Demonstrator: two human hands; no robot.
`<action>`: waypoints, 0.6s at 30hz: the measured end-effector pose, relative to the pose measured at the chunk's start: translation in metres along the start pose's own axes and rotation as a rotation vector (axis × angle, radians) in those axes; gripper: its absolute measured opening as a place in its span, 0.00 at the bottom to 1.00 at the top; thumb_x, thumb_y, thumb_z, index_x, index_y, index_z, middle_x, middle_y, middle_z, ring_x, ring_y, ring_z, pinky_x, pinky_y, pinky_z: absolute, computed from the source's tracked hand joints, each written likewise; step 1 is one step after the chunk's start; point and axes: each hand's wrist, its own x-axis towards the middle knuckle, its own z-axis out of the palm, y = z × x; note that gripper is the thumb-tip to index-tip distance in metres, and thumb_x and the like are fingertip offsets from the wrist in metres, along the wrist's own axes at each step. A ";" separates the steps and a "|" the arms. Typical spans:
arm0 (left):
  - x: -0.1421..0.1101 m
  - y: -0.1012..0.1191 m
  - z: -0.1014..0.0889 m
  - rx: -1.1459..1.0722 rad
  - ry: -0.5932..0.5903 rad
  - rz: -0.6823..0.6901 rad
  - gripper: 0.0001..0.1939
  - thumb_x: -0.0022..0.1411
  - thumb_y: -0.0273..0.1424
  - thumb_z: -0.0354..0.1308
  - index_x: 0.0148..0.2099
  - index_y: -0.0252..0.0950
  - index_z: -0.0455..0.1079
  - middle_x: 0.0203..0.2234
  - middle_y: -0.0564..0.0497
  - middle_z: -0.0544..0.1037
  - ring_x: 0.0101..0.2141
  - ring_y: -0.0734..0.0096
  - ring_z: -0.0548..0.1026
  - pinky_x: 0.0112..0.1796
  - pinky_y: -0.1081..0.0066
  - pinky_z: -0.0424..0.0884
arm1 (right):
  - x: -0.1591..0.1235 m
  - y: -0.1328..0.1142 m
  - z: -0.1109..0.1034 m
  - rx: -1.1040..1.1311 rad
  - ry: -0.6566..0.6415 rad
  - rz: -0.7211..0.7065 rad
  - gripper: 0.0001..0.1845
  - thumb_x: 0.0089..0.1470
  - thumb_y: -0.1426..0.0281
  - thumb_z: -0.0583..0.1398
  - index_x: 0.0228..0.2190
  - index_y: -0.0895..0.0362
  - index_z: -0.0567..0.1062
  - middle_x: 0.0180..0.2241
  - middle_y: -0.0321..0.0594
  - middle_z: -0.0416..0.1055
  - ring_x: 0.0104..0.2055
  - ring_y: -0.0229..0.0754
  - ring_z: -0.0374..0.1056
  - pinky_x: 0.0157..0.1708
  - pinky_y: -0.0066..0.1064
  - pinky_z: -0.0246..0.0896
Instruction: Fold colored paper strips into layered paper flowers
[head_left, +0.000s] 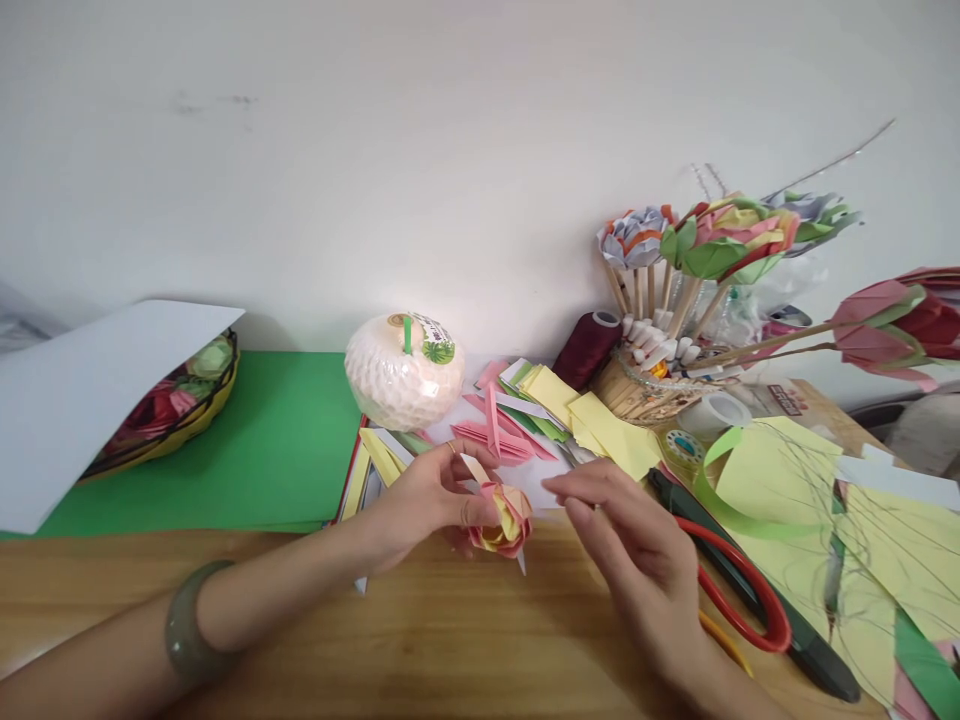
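A small folded-paper flower (504,530), pink outside with yellow inner petals, is held above the wooden table (360,650). My left hand (442,500) pinches it from its left side, thumb in front; the fingers behind are partly hidden. White paper points stick out above and below the petals. Just right of the flower, apart from it, hovers my right hand (630,550), its thumb and forefinger slightly parted with nothing visible between them. Folded pink paper pieces (499,440) lie behind the flower.
Behind stands a wrapped white coconut (405,370) on a green sheet (300,430). A basket (165,430) sits left, partly under white paper (97,390). To the right are red-handled scissors (776,620), a black-green cutter (814,665), yellow paper (780,480), wires and paper flowers (735,235) on sticks.
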 end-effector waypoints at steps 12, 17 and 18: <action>-0.014 0.000 0.014 0.305 -0.086 0.072 0.14 0.43 0.31 0.68 0.32 0.34 0.68 0.24 0.56 0.75 0.28 0.71 0.73 0.33 0.71 0.68 | 0.001 -0.002 0.013 -0.082 -0.150 0.047 0.07 0.53 0.73 0.59 0.36 0.54 0.74 0.33 0.40 0.73 0.36 0.42 0.69 0.35 0.32 0.67; -0.018 0.005 0.015 0.419 -0.113 0.231 0.13 0.62 0.35 0.50 0.33 0.35 0.72 0.27 0.52 0.75 0.33 0.69 0.72 0.38 0.69 0.67 | 0.001 -0.004 0.012 0.015 -0.189 0.102 0.05 0.54 0.74 0.58 0.31 0.54 0.73 0.32 0.39 0.72 0.36 0.40 0.69 0.35 0.30 0.66; -0.018 0.005 0.015 0.461 -0.090 0.276 0.13 0.63 0.34 0.49 0.34 0.36 0.73 0.29 0.51 0.75 0.36 0.68 0.72 0.40 0.69 0.67 | 0.002 -0.004 0.012 0.017 -0.186 0.107 0.05 0.54 0.74 0.57 0.32 0.54 0.73 0.33 0.38 0.72 0.36 0.40 0.69 0.35 0.30 0.66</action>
